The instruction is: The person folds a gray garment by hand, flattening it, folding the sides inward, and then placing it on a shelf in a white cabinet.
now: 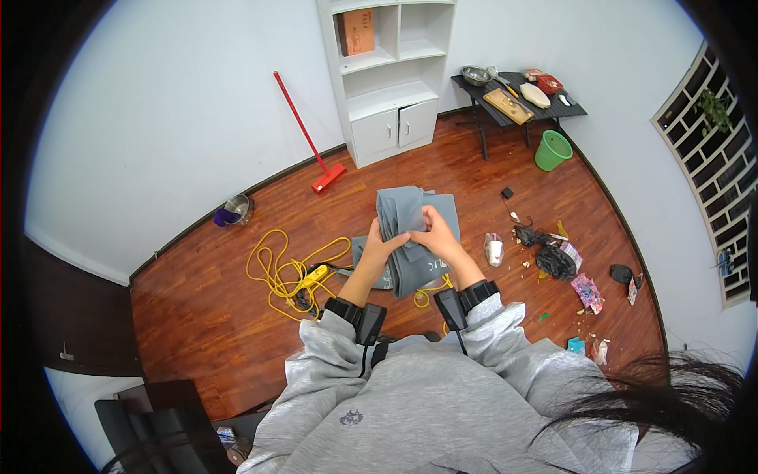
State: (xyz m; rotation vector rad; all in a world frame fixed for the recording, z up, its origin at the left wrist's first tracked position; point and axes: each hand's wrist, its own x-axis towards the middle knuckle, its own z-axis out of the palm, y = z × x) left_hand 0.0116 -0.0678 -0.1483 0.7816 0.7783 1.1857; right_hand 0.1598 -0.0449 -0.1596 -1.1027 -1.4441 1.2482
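In front of my body I hold a folded grey sheet [408,204], of thin plastic or cloth, with white writing near its lower right. My left hand [378,247] grips its left edge, thumb on top. From the right, my right hand [439,237] holds it too, and its thumb tip meets my left thumb on the upper layer. The folds hide some of my fingers. Just left of my left wrist, more grey material [359,246] shows; whether it joins the held sheet I cannot tell. A yellow extension cord [278,290] with a yellow socket block [315,275] lies loosely coiled on the floor.
A red broom [302,130] leans on the wall beside a white shelf unit [391,101]. Black bags [555,262] and scraps litter the floor at right, near a wrapped white cup [493,249]. Farther back are a green bin [553,151] and a dark table [500,115] with kitchenware.
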